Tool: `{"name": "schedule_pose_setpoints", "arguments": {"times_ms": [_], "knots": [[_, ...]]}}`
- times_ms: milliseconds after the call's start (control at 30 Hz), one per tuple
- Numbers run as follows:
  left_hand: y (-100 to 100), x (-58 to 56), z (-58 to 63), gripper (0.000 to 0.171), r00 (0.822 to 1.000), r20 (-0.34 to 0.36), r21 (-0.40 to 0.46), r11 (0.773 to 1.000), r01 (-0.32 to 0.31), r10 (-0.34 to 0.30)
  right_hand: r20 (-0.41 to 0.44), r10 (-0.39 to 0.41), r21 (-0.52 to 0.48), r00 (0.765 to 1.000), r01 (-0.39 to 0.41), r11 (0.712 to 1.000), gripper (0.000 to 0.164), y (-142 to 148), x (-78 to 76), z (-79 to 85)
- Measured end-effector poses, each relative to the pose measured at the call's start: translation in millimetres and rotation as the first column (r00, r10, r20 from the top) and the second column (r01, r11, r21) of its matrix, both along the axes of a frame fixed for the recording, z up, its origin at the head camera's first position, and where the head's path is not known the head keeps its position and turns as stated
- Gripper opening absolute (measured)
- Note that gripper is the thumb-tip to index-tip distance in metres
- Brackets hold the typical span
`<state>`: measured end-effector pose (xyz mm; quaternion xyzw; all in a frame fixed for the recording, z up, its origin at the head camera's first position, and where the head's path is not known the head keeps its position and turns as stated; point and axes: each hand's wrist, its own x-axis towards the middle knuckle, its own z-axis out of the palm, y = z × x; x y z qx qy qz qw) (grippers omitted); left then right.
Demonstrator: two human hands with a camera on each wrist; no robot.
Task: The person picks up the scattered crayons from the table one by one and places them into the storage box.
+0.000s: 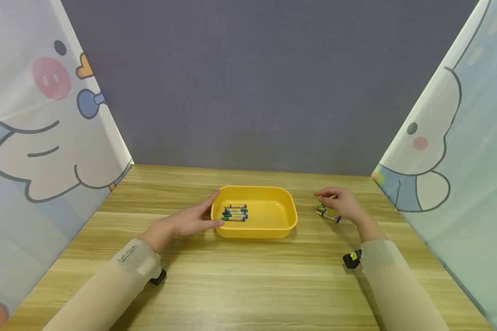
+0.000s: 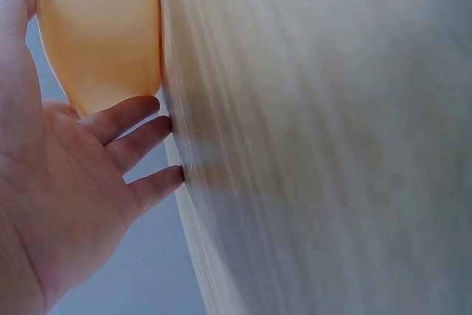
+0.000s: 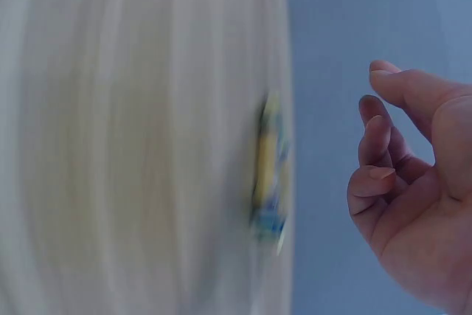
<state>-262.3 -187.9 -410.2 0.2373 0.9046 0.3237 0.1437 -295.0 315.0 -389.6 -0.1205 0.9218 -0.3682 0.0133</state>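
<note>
A yellow plastic tray sits on the table, with several crayons lying side by side at its left end. My left hand rests against the tray's left end, thumb at the near corner. In the left wrist view its fingers are spread and fairly straight, touching the tray's outer wall. My right hand hovers over a small group of crayons right of the tray. Nothing is between its thumb and bent fingers in the right wrist view, and those crayons look blurred there.
The wood-grain table ends at a dark grey panel behind the tray. Cartoon-printed curtains hang at the left and right. Black wrist devices are worn below both sleeves.
</note>
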Motion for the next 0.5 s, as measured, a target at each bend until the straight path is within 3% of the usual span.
{"name": "schedule_pose_setpoints", "arguments": {"times_ms": [233,500], "knots": [[-1,0.2,0.1,0.112,1.000,-0.001,-0.009,1.000,-0.006,0.006,0.004,-0.053,0.125,0.999,0.052,0.991,0.035,49,-3.7,-10.3],[0,-0.2,-1.1,0.111,1.000,0.007,-0.009,1.000,-0.005,0.005,0.044,-0.064,0.181,0.997,0.055,0.982,0.034,64,-11.3,-21.6]]}}
